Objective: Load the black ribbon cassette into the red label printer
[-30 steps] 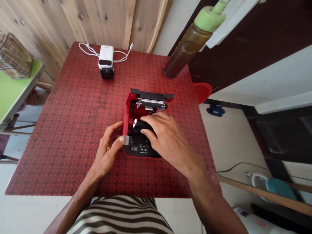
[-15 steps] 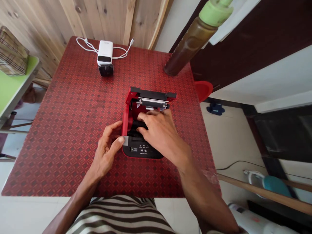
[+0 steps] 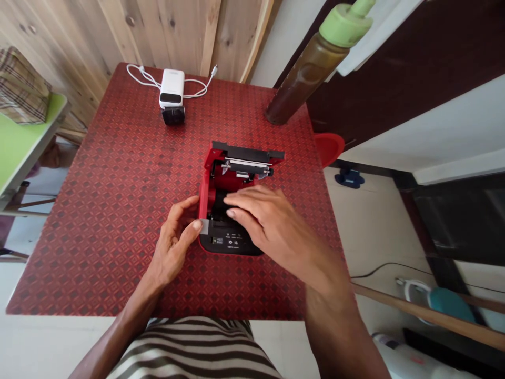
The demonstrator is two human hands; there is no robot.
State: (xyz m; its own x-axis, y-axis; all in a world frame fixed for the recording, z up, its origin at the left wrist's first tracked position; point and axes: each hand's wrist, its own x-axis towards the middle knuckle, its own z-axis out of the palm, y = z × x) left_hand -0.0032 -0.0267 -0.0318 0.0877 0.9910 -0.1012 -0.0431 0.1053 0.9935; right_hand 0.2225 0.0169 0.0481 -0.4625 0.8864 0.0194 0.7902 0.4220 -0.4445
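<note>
A red and black label printer point(image 3: 231, 246) stands on the table with its lid point(image 3: 252, 154) raised. Inside its bay, a dark roller-like part point(image 3: 221, 202) is partly covered by my right hand. My left hand point(image 3: 173, 237) steadies the printer's left side, thumb on the grey patch at the front corner and fingers against the outer wall. Over the right part of the bay lies my right hand point(image 3: 268, 221), its fingers stretched out and the thumb apart from them. Nothing shows between them, though the undersides of the fingers are hidden.
A white power bank point(image 3: 172, 87) with a white cable and a black object point(image 3: 173, 115) sit at the table's back left. A tall brown bottle point(image 3: 302, 76) with a green cap stands at the back right. A red stool point(image 3: 329, 147) is beyond the right edge.
My right hand has drawn back from inside the printer's bay, its fingers straightening and uncovering more of the interior. My left hand keeps its place on the printer.
</note>
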